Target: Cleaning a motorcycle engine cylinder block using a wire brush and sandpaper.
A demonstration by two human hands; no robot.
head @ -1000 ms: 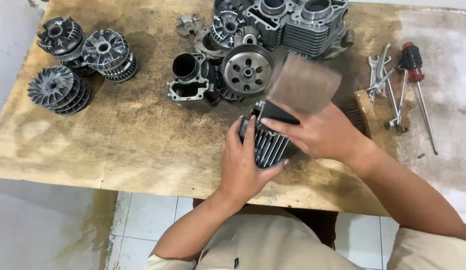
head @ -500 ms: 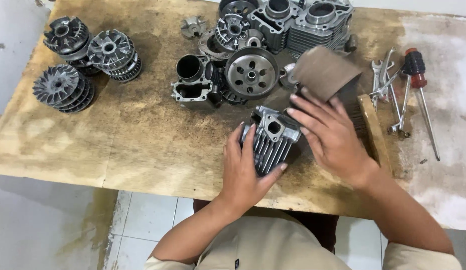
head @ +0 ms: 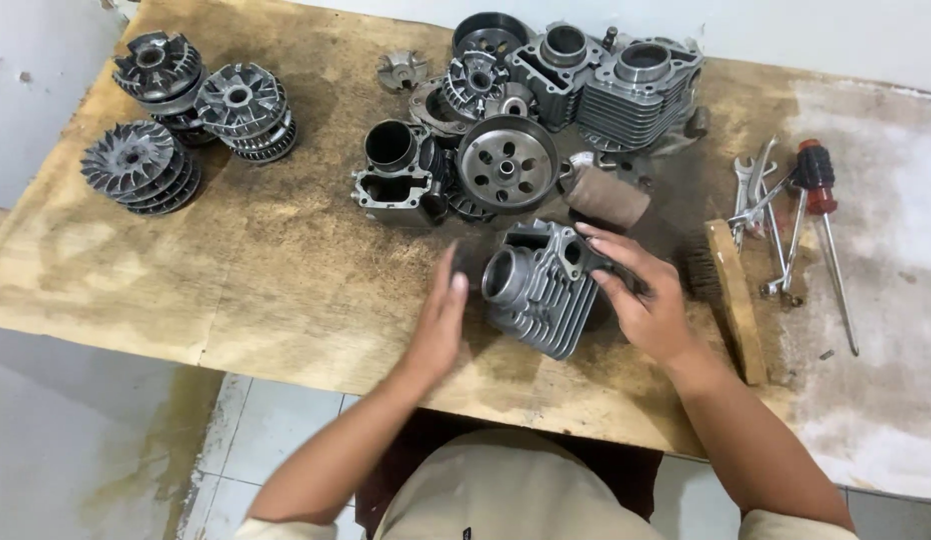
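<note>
A finned grey engine cylinder [head: 542,288] lies on its side near the front edge of the counter [head: 286,280], its open bore turned toward the left. The right hand [head: 641,292] grips it from the right, fingers [head: 604,243] curled over its upper flange, while the left hand [head: 441,320] stands just beside the bore with fingers straight and spread, holding nothing and, as far as can be seen, not quite touching the metal. The step in hand looks like turning or repositioning the cylinder for handling. Just behind it lies a curled piece of brown sandpaper [head: 606,196], and a wooden-backed wire brush [head: 728,290] lies to the right. Any next move calls for a steadying left palm against the fins.
</note>
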